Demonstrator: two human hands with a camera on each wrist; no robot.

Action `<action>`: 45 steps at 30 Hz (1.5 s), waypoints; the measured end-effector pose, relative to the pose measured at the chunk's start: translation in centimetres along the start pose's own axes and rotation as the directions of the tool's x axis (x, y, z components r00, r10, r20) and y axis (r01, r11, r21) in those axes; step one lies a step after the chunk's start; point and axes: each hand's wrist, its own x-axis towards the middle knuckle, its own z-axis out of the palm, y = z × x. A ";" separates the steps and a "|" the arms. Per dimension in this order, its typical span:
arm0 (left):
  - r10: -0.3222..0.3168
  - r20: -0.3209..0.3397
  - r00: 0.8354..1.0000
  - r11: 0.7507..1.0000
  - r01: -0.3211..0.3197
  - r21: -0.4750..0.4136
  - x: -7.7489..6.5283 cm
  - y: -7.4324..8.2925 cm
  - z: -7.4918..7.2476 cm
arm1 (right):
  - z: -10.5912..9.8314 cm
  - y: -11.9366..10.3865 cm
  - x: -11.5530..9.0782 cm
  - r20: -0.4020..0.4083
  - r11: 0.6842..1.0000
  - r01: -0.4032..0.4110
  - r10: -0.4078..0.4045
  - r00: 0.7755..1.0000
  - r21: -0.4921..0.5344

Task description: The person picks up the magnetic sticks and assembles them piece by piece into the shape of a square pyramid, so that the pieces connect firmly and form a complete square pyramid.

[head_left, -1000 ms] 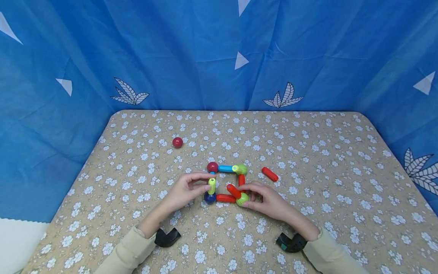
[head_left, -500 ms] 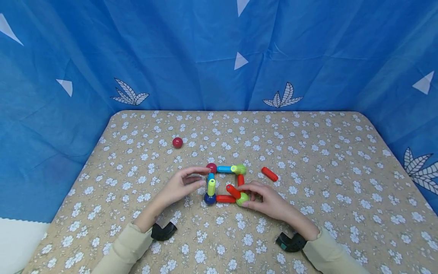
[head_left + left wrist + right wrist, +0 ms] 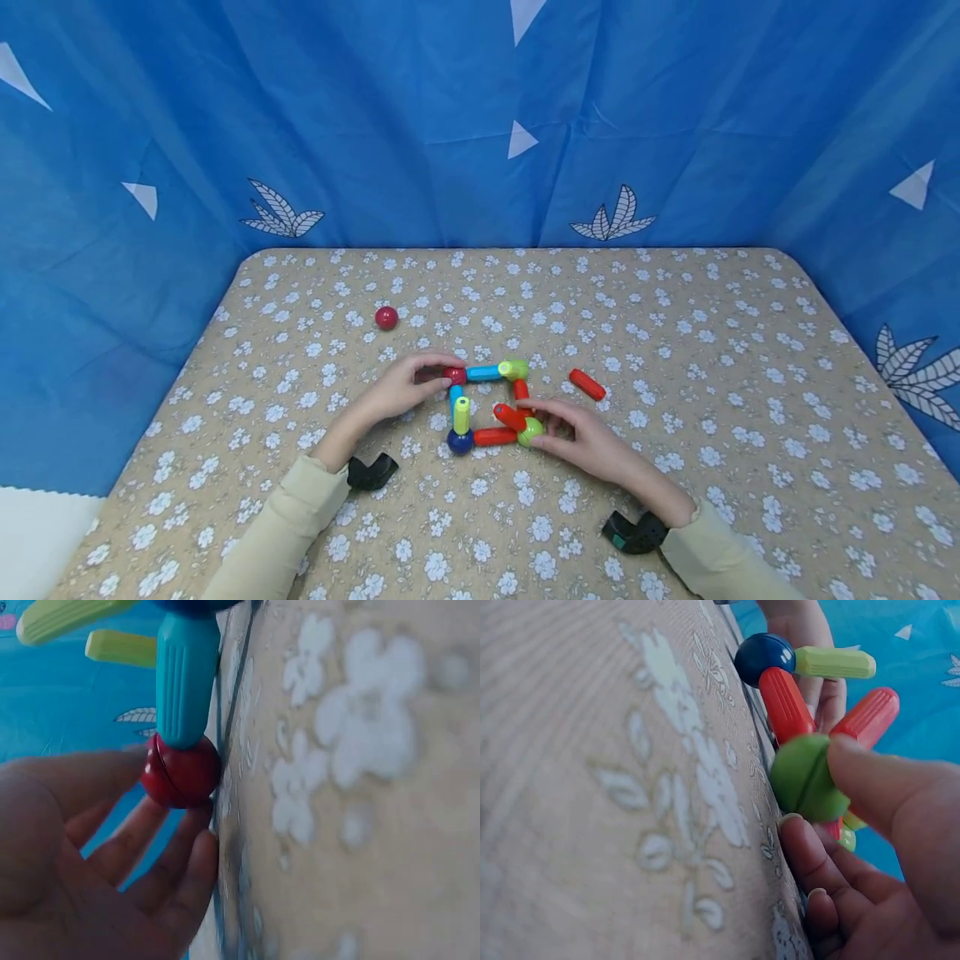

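Observation:
Magnetic rods and balls form a four-sided frame on the table. My left hand (image 3: 401,385) pinches the red ball (image 3: 180,771) at its far left corner between thumb and fingers. My right hand (image 3: 585,437) holds the green ball (image 3: 802,776) at the near right corner. A red rod (image 3: 510,417) rises tilted from that ball. Upright on the dark blue ball (image 3: 461,442) stands a yellow-green rod (image 3: 462,415). A red rod (image 3: 495,437) makes the near side, a light blue rod (image 3: 482,373) the far side. Another green ball (image 3: 521,368) with a yellow-green rod marks the far right corner.
A loose red ball (image 3: 386,317) lies farther back on the left. To the right of the frame lies a loose red rod (image 3: 587,384). The flowered tablecloth (image 3: 697,333) ends at a blue curtain (image 3: 420,125) behind and at both sides.
My left hand has moved from beside the upright yellow-green rod to the far left red ball and now grips it. That corner has shifted slightly left. My right hand stays on the green ball.

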 end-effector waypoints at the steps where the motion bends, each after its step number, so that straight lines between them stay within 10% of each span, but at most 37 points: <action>1: -0.004 -0.015 1.000 1.000 0.004 -0.003 -0.2 -0.1 -0.1 | 0.0 0.0 0.1 -0.023 1.000 -0.012 0.012 1.000 0.008; 13: -0.037 0.016 0.999 0.998 0.036 0.047 -4.1 0.9 -0.5 | 0.4 -0.5 2.3 -0.175 0.961 -0.266 0.250 0.952 -0.078; 24: 0.081 0.085 0.993 0.997 -0.081 0.006 -4.2 0.5 1.5 | 0.4 0.1 4.1 -0.201 0.933 -0.352 0.360 0.911 0.077; 31: 0.052 0.097 0.994 0.999 -0.051 -0.008 -4.7 1.3 1.5 | -0.3 -0.3 2.6 -0.155 0.949 -0.302 0.314 0.937 0.096; 39: 0.014 -0.139 0.990 0.999 -0.020 -0.047 -2.8 3.4 -0.4 | -0.3 -1.6 -0.2 -0.030 0.980 -0.200 0.200 0.979 0.014; 45: 0.042 -0.061 0.997 0.999 -0.040 0.029 0.1 0.9 0.1 | 0.5 -1.7 -0.2 0.065 0.996 -0.080 0.083 0.994 -0.043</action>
